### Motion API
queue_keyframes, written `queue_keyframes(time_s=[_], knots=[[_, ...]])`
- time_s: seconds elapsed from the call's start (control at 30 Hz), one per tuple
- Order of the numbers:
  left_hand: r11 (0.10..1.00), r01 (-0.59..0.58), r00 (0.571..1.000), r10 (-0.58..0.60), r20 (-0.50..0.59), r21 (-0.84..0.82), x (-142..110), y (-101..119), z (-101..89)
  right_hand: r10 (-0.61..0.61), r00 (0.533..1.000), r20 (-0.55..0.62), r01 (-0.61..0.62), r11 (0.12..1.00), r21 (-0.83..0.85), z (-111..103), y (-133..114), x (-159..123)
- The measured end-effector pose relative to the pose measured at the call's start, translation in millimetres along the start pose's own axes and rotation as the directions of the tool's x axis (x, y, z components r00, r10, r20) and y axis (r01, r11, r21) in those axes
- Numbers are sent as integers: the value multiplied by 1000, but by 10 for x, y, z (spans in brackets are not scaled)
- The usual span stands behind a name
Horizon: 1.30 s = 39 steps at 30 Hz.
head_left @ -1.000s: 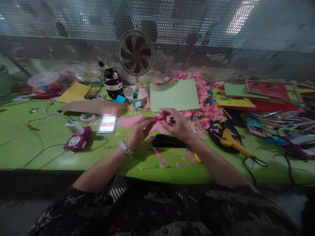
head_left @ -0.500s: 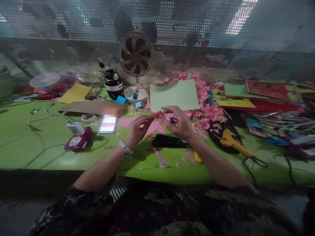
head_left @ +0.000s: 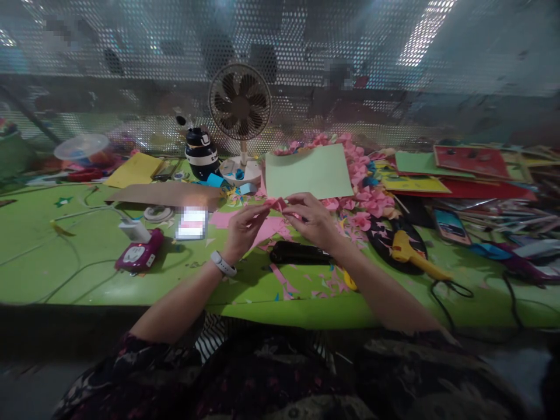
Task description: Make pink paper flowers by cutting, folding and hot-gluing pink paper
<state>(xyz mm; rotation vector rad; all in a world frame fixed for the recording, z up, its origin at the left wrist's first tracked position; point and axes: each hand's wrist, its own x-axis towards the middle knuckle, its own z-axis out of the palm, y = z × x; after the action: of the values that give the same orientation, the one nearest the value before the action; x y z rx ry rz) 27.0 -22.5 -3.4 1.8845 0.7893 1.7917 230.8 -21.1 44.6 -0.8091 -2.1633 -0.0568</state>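
Between my two hands is a small folded piece of pink paper (head_left: 277,204). My left hand (head_left: 245,230), with a white watch on its wrist, pinches the paper's left side. On the other side, my right hand (head_left: 311,219) grips it with thumb and fingertips. Flat pink paper (head_left: 269,228) lies on the table below them. A black stapler-like tool (head_left: 297,252) rests just under my right hand. Behind my hands, a pale green sheet (head_left: 308,172) leans on a heap of pink paper flowers (head_left: 361,169).
A yellow glue gun (head_left: 415,256) lies on a black plate at right, near a phone (head_left: 452,226). A fan (head_left: 240,105) and a black bottle (head_left: 202,154) stand behind. Left are a lit screen (head_left: 191,223) and a purple power socket (head_left: 140,254) with cables. Scraps litter the front.
My right hand's fingers have drawn closer together onto the pink paper, which now shows more clearly as a folded shape. The view has shifted slightly.
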Motion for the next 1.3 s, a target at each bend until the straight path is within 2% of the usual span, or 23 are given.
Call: queue_keyframes(time_s=[0.1, 0.2, 0.3, 0.4, 0.53, 0.63, 0.8, 0.93, 1.03, 1.17, 1.23, 1.3], knots=[[999, 11, 1000, -11, -9, -39, 5, -6, 2, -7, 1000, 17, 9, 998, -69, 0, 22, -16], [974, 143, 989, -147, -11, -174, 5, 57, 8, -23, 1000, 6, 23, 994, -108, -21, 27, -17], [883, 321, 942, -336, 16, -343, 13, 160, 0, -43, 999, -30, 39, 990, -135, -48, 22, -10], [781, 436, 879, -476, 26, -447, 30, 219, -17, -59, 997, -49, 50, 985, -164, -47, 27, -11], [673, 516, 807, -589, 38, -530, 47, 180, -35, -67, 997, -29, 60, 976, -207, 7, 69, -34], [642, 553, 783, -619, 67, -531, 43, 126, -44, -95, 995, -12, 90, 972, -218, 49, 91, -47], [675, 548, 795, -604, 56, -495, 40, 109, -46, -42, 998, -52, 37, 995, -96, 50, 42, -21], [712, 549, 796, -605, 15, -437, 57, 131, -30, 151, 982, -116, -143, 987, 77, 19, 9, 12], [742, 550, 807, -591, 15, -383, 55, 135, -16, 302, 953, 8, -298, 934, 197, 35, 11, 24], [770, 550, 823, -565, 53, -324, 35, 110, -12, 397, 905, 155, -425, 863, 272, 68, 50, 35], [778, 549, 825, -564, 47, -306, 29, 92, -16, 444, 878, 180, -478, 827, 296, 37, 119, 48], [788, 546, 825, -564, 22, -285, 28, 78, -21, 507, 850, 144, -525, 793, 309, -42, 246, 68]])
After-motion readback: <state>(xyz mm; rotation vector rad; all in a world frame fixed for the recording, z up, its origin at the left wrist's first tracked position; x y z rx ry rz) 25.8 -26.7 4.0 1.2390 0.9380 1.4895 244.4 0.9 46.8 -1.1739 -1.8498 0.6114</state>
